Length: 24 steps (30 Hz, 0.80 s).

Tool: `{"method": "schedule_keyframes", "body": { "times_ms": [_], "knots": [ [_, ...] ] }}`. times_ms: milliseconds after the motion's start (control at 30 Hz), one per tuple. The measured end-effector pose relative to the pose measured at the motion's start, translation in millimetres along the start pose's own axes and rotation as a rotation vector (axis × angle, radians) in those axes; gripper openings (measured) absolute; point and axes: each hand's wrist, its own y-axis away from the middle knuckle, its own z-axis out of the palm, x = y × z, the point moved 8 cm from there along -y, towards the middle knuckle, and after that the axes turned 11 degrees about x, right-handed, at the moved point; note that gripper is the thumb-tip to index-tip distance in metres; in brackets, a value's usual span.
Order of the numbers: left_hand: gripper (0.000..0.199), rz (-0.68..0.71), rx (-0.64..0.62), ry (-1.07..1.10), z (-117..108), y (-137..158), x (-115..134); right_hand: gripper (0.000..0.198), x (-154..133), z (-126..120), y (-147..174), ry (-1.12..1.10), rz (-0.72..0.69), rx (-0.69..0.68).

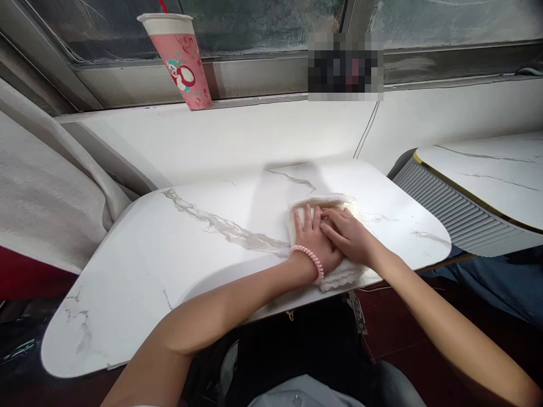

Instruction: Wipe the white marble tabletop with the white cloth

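A white, fluffy cloth (335, 277) lies folded on the white marble-patterned tabletop (139, 265), close to its front edge. My left hand (313, 237) rests flat on the cloth with its fingers spread and pointing away from me. A pink coiled band (311, 259) circles my left wrist. My right hand (348, 233) lies partly over the left one, its fingers loosely extended across the back of that hand and onto the cloth. Neither hand is wrapped around anything.
A pink paper cup (182, 68) with a red straw stands on the window ledge. Beside it, a blurred-out patch (345, 65) hides something. A grey curtain (51, 181) hangs at left. Another marble-patterned table with a ribbed side (441, 203) stands at right.
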Motion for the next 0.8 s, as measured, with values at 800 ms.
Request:
{"method": "schedule_keyframes", "body": {
  "times_ms": [800],
  "knots": [
    [0.070,-0.040,-0.003,-0.024,21,-79,-7,0.025,65,-10,-57,-0.100,-0.097,0.183]
  ]
}}
